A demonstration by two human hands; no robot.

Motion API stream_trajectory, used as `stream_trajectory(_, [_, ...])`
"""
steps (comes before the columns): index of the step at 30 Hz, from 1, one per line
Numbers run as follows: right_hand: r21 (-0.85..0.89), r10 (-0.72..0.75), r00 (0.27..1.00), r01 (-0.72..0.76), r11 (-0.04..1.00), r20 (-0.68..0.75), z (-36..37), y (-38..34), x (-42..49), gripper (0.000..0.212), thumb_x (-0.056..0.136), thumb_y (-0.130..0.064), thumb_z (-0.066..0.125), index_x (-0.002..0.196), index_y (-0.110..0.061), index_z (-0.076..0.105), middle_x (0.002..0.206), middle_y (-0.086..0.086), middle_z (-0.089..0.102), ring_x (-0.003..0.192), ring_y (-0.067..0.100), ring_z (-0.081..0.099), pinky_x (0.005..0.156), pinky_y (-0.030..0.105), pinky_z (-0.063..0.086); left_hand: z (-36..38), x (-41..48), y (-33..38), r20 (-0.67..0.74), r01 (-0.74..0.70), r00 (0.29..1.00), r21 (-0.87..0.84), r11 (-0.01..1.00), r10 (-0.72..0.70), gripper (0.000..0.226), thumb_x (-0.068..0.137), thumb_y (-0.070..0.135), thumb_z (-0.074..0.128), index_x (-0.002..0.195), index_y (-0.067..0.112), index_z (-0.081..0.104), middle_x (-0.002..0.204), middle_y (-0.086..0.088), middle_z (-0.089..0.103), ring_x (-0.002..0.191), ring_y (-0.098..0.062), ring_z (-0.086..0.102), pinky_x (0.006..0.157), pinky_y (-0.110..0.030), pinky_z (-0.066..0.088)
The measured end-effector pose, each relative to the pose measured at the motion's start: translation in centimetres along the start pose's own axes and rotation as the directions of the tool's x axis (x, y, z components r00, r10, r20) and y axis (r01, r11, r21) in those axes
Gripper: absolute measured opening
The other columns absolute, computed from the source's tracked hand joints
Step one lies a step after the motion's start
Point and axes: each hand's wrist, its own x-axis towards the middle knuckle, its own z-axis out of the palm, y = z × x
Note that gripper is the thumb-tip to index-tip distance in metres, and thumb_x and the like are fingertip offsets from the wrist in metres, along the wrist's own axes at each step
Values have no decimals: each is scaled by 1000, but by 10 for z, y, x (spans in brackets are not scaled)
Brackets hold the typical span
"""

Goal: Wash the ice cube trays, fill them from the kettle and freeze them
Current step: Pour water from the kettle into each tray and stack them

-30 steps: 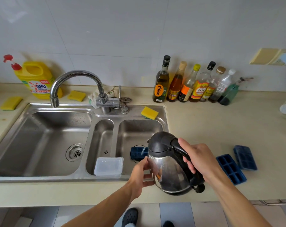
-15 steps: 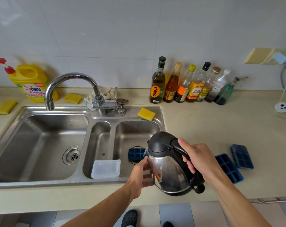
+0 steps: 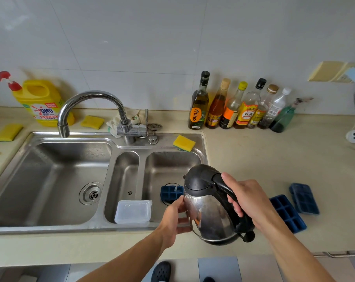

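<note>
Head view: kettle [image 3: 209, 212] hides most of the blue tray [image 3: 170, 193] in the sink [image 3: 50, 228]

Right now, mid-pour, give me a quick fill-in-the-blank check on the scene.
1. The right hand grips the kettle by its ____.
2. In the sink, the ice tray being filled lies in the ____ basin.
3. ____ more blue trays lie on the counter.
4. The clear container sits in the ____ basin.
Missing words: handle; right; Two; middle
</note>
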Motion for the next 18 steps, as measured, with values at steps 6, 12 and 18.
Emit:
stream_trajectory(6, [2,-5,1000,5,1000,0,3,-1,3,68,91,-68,57,48,-15,59,45,9,51,39,20,46,47,27,44,-2,2,3,-10,9,1000,-1,1000,-9,47,102,53,46,115,15,71,105,-10,77,104,-31,71,76,-40,60])
stream_trajectory(12, [-9,-6,1000,6,1000,0,4,-2,4,69,91,-68,56,47,-16,59,45,9,52,39,20,47,48,27,44,-4,1,3,-2,21,1000,-7,1000,-21,47,102,53,46,116,15,70,107,-10,77,105,-32,70,78,-42,60])
stream_trajectory(18, [3,-3,1000,3,1000,6,6,-2,4,68,92,-66,57,50,-13,60,45,10,52,39,21,47,50,29,45,-4,-1,5,-8,23,1000,1,1000,-23,48,102,53,45,117,14,70,109,-11,76,105,-32,69,79,-42,59])
